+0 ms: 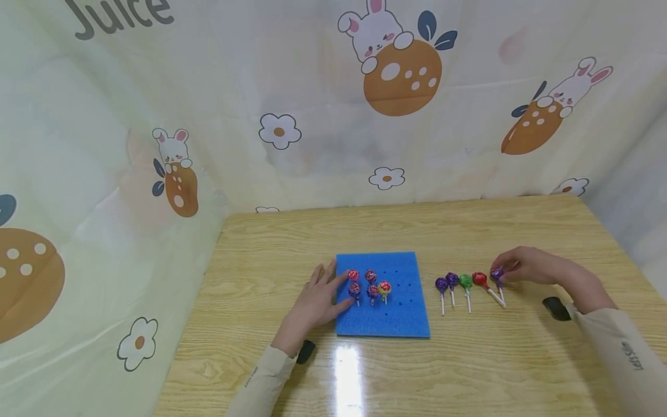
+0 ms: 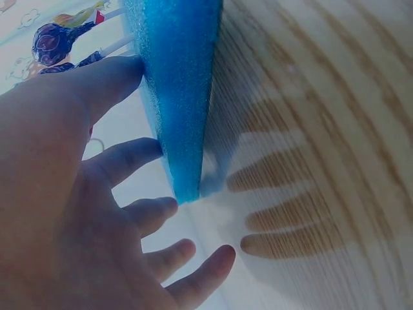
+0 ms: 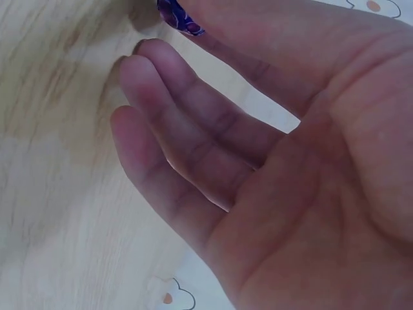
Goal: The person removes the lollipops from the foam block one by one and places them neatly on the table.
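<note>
My left hand (image 1: pixel 314 298) lies at the left edge of a blue foam board (image 1: pixel 365 324) with its fingers spread. In the left wrist view its thumb and index fingertips touch the foam's side. Several wrapped lollipops stand upright in the foam, among them a yellow-and-red lollipop (image 1: pixel 384 287) and a pink-and-red lollipop (image 1: pixel 353 275). To the right, my right hand (image 1: pixel 534 265) pinches the wrapped head of a purple lollipop (image 1: pixel 497 274) between thumb and index finger; its white stick points toward me. The right wrist view shows only part of that purple wrapper (image 3: pixel 177 18).
A row of loose lollipops lies between the foam and my right hand: two purple, one green lollipop (image 1: pixel 465 281) and one red lollipop (image 1: pixel 480 280). Small holes dot the foam's right part. A patterned curtain (image 1: pixel 312 168) hangs behind the wooden table (image 1: pixel 250 255).
</note>
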Motion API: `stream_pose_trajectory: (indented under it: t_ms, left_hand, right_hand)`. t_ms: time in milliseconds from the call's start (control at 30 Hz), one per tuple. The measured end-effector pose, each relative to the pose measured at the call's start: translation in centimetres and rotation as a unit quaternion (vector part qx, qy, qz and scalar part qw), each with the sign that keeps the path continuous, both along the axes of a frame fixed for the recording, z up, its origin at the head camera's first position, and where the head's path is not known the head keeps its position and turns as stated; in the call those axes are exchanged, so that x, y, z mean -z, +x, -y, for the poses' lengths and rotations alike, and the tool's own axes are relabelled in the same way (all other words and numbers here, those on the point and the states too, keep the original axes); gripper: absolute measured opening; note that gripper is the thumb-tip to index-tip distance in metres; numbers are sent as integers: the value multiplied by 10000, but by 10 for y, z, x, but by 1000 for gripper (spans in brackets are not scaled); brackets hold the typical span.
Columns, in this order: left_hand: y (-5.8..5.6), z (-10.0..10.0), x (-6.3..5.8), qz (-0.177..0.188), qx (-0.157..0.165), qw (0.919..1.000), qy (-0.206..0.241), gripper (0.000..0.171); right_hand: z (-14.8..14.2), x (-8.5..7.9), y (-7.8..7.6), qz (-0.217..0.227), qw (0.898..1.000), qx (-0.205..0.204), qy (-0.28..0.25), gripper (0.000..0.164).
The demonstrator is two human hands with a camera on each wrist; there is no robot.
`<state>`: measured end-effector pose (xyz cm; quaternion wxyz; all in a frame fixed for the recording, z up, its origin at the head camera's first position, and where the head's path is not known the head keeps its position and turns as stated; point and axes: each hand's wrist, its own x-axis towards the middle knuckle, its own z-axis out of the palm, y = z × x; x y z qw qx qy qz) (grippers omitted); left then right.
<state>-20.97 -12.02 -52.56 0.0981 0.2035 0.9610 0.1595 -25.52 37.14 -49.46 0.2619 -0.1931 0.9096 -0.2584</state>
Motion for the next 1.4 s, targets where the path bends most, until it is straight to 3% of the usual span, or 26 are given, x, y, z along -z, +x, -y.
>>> stream_pose_trajectory:
  t_ms: [400,900,1400]
  left_hand:
    - [1,0,1,24,-27,10000,22,66]
    - [8,-6,7,-27,-142,9999,-19,67]
    - [-8,-1,7,-96,-2,9999,-41,67]
  right_hand:
    - [3,3,5,36,9999,104,23,26]
    - [-2,-3,6,-9,9997,87,214,39]
    - [3,-6,3,-19,9991,328,275,42]
